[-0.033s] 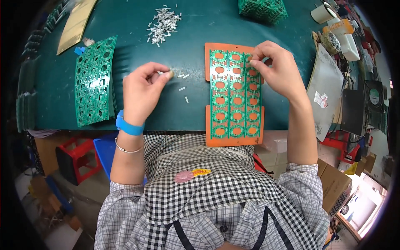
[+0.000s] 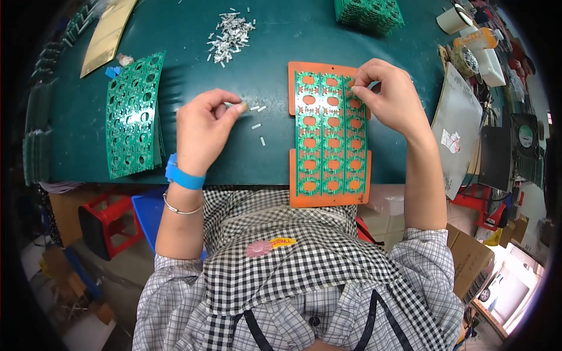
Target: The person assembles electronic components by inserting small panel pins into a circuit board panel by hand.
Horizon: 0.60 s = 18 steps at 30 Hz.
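Note:
A green circuit board panel [image 2: 321,131] with rows of round cutouts lies on an orange fixture plate [image 2: 298,200]. Over the panel's upper right corner my right hand [image 2: 387,93] is closed in a pinch, its fingertips at one of the cutouts. Whatever those fingers hold is hidden. My left hand [image 2: 205,126], with a blue wristband, is pinched above the table left of the panel; a pale bit shows by its fingers, too small to name. Close to these fingertips lie several small white rectangular pieces [image 2: 256,126].
Green panels [image 2: 132,120] lean at the left, below a gold-coloured board [image 2: 108,35]. A heap of small white pieces [image 2: 229,38] lies at the far middle of the green table. Another panel stack [image 2: 369,14] sits at the back right. A grey metal sheet [image 2: 455,131] borders the right.
My left hand has shifted very slightly to the right. The right hand stays pinched at the same corner of the panel.

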Available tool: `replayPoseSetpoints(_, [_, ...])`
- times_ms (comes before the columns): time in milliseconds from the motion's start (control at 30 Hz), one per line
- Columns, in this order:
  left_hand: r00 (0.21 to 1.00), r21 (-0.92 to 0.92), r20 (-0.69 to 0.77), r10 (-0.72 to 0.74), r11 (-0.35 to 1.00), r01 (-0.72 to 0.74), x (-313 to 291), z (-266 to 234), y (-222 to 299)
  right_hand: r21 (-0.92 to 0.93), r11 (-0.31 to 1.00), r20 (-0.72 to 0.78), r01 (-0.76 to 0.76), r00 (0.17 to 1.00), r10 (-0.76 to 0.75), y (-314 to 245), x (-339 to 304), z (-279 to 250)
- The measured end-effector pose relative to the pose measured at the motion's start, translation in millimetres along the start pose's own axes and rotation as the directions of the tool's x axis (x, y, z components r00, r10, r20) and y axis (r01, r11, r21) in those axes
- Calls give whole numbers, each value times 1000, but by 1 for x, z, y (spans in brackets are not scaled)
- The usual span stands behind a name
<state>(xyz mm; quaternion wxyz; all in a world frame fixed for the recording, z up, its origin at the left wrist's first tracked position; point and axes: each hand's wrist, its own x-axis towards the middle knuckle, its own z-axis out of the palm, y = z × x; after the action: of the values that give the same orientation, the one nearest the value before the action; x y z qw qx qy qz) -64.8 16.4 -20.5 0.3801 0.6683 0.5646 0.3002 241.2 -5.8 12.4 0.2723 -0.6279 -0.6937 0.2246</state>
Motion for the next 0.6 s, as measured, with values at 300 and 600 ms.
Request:
replayPoseSetpoints(300, [974,296,105,199,929,-221,6,34,12,-113,993,39,23,999,-19,20,21,19])
replayPoseSetpoints(600, [971,-269,230,-59,956,122,13,21,5,-28,999,3,19,1000,-19,19,22,21])
